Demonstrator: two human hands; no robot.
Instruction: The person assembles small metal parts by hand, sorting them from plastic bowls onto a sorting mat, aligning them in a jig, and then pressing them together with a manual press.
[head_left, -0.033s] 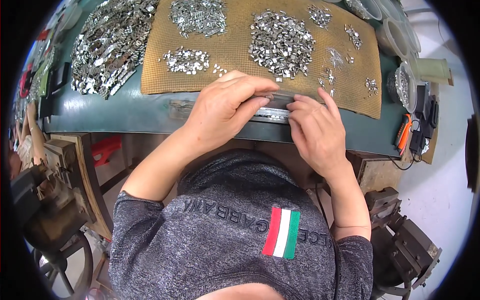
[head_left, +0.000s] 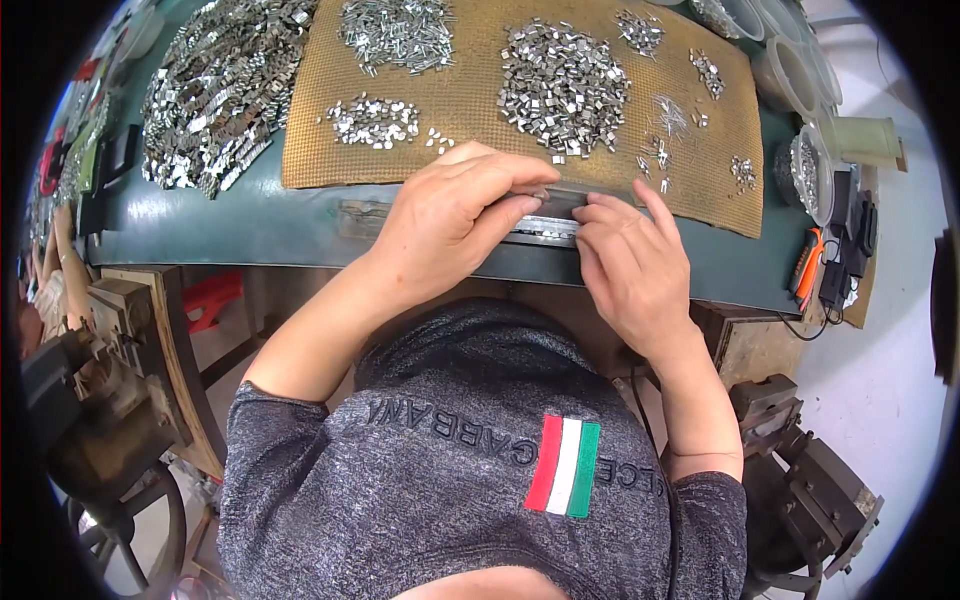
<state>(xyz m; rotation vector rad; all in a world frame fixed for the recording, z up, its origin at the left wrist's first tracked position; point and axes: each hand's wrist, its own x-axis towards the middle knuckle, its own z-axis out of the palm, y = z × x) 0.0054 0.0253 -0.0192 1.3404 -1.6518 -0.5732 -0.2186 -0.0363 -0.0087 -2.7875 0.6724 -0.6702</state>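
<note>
pinched narrow, the thumb and forefinger of the left hand (head_left: 445,215) nearly meet above the slotted metal bar (head_left: 548,228); i cannot tell whether a small piece sits between the tips. the right hand (head_left: 635,255) curls its fingers at the bar's right side, the little finger raised, and what those tips hold, if anything, is hidden. the bar lies lengthwise across the person's front on the green tabletop (head_left: 270,225), just beside the near edge of the brown textured mat (head_left: 465,90), with small bright bits in a row along its slot.

to do this well, i'd judge the right fingers should steady the bar while the left pinch stays light, so that no seated bit gets nudged out of line. keep both wrists low and let only the fingertips work; a sleeve or palm brushing the row could upset it. square each bit to the slot before pressing, since a tilted one would probably jam its neighbours.

the pile of small square metal links (head_left: 563,85) and the rounded silver pieces (head_left: 375,122) lie near, beyond the hands, so short reaches should do; come back over the mat's edge gently, without knocking the bar.
</note>
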